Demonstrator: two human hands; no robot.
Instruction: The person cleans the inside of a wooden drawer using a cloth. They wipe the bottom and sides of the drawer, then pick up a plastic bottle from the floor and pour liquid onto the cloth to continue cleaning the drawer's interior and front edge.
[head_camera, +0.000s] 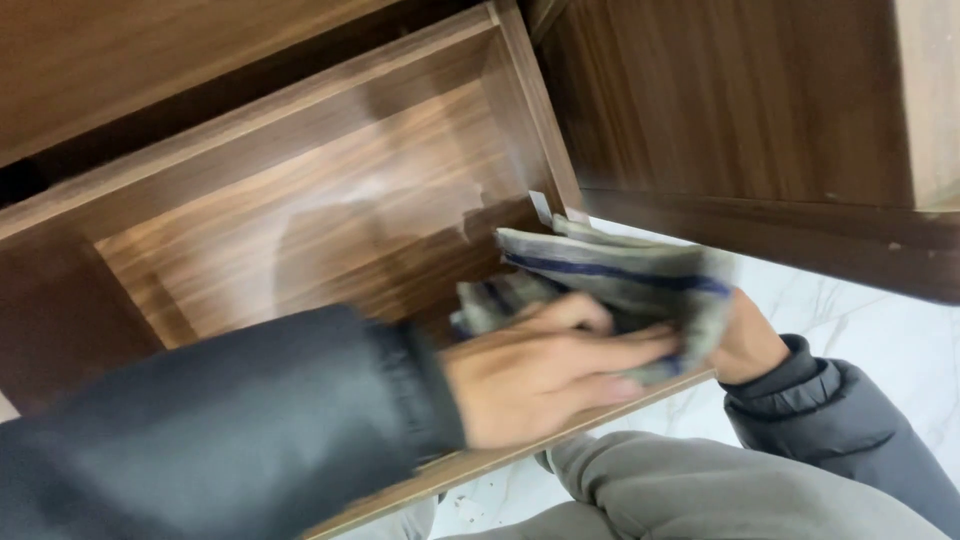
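folded cloth (620, 275) between both hands, over open drawer (300, 200)

Dark walnut-grained cabinetry fills most of the scene. An open wooden drawer (330, 190) with a paler veneer bottom sits at the left and centre, its sides running far to near. To the right stands a cabinet panel (720, 100). White marble-patterned floor tiles (880, 340) show at the near right, evenly lit.

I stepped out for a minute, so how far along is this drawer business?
Done: the wooden drawer is pulled open, its bottom bare. In hand: both hands, left hand and right hand, hold a folded grey cloth with a blue stripe at the drawer's front corner. Left: the cloth is not yet released, and the drawer is open.
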